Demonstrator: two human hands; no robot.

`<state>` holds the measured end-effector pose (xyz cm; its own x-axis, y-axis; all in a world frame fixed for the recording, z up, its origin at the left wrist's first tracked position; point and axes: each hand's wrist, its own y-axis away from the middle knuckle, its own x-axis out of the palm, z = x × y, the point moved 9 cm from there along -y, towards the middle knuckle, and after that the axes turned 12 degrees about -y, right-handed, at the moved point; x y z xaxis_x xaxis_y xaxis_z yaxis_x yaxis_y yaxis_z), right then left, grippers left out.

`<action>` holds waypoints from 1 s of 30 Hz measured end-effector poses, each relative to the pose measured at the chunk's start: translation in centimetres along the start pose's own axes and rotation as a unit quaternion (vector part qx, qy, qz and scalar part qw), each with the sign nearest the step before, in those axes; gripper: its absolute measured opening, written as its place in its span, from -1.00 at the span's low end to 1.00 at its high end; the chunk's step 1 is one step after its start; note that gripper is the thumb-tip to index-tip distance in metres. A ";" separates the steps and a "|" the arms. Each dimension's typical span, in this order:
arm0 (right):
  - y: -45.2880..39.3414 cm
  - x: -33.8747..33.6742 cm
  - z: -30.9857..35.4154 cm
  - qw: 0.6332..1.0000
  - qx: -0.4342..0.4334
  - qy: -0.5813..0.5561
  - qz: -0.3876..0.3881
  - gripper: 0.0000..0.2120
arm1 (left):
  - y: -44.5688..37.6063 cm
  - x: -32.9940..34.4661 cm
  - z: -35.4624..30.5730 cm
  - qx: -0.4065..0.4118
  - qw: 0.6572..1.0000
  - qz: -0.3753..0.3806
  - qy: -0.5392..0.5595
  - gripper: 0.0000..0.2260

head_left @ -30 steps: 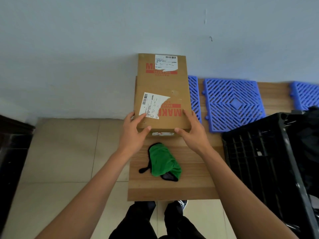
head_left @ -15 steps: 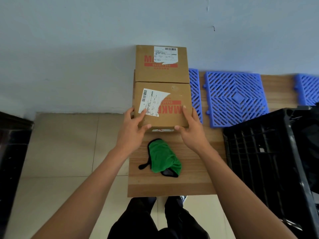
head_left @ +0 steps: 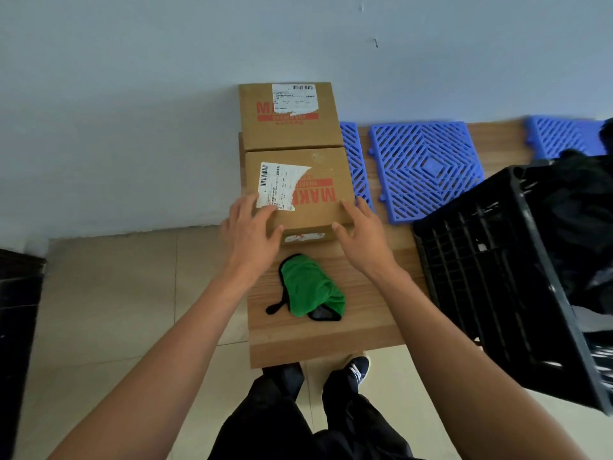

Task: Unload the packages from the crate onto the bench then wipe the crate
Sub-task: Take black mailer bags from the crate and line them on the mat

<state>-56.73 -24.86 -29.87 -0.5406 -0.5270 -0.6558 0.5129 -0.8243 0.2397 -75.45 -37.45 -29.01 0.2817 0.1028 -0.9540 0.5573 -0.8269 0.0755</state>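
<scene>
Now both the left hand (head_left: pixel 252 229) and right hand (head_left: pixel 361 232) rest loosely, fingers spread, against the near box (head_left: pixel 308 184).

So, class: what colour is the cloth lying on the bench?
Green with black trim: the cloth, seen in the head view.

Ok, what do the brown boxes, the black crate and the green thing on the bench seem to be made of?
The two brown boxes, near and far, look like matte cardboard, with printed red lettering and torn paper labels. The black lattice crate looks like moulded plastic, going by its uniform ribs. The crumpled green cloth looks like soft fabric with black edging, possibly microfibre.
</scene>
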 end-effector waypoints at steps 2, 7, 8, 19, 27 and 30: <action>0.8 -1.0 0.3 1.000 0.004 0.009 -0.001 -0.48 | 0.1 -0.6 -1.1 0.012 1.000 -0.006 -0.002 -0.61; 4.5 -6.4 1.9 0.997 -0.032 -0.025 -0.058 -0.58 | 0.6 -3.4 -6.2 0.085 0.994 -0.025 0.062 -0.66; 5.4 -7.8 2.2 0.996 -0.041 -0.029 -0.074 -0.59 | 0.9 -4.1 -7.5 0.101 0.992 -0.030 0.075 -0.67; 19.4 -22.3 0.6 0.960 -0.085 -0.126 -0.235 -0.69 | 9.1 -8.8 -24.4 0.254 0.955 -0.065 0.141 -0.72; 31.1 -30.0 -6.7 0.939 -0.024 -0.136 -0.315 -0.69 | 18.0 -8.7 -35.1 0.327 0.929 -0.035 0.172 -0.72; 34.5 -31.7 -9.6 0.933 0.000 -0.143 -0.331 -0.68 | 20.8 -8.1 -38.2 0.346 0.921 -0.025 0.178 -0.72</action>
<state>-15.51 -34.66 -7.67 -0.8946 0.0632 -0.4424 0.0046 -0.9886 -0.1506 -36.32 -34.36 -8.60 0.5753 0.2236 -0.7868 -0.0193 -0.9579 -0.2863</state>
